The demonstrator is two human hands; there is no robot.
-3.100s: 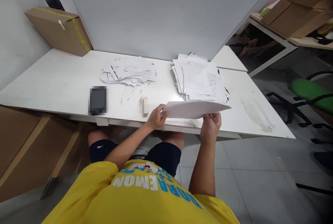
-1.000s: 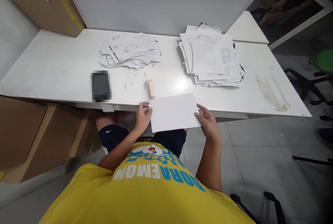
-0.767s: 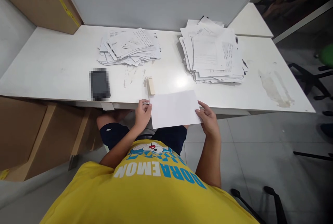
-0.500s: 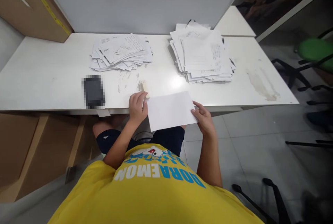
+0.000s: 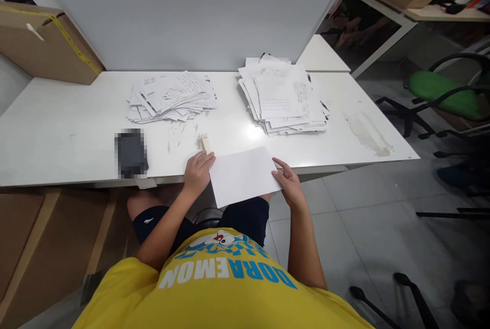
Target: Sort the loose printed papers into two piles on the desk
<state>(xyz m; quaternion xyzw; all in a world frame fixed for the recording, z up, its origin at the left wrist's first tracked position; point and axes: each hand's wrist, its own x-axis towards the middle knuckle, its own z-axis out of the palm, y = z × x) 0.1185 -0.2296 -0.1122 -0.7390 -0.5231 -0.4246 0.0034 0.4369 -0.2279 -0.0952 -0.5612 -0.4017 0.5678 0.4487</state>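
A blank white sheet of paper (image 5: 243,176) is held across the front edge of the desk, above my lap. My left hand (image 5: 197,173) closes on its upper left corner with the fingertips. At the opposite edge, my right hand (image 5: 290,184) pinches the sheet between thumb and fingers. Just beyond my left fingertips lies a small cream-coloured block-like object (image 5: 205,144), possibly a small stapler. Farther back on the desk are two untidy piles of printed papers, a left pile (image 5: 172,97) and a taller right pile (image 5: 281,99).
The white desk (image 5: 69,130) ends at a grey panel (image 5: 191,13). A blurred-out dark object (image 5: 131,153) lies near its left front edge. One cardboard box (image 5: 53,43) stands at the back left. A green chair (image 5: 444,94) is off to the right.
The camera view has shifted, so the desk and piles appear lower and farther left. Both hands keep the same hold on the sheet.
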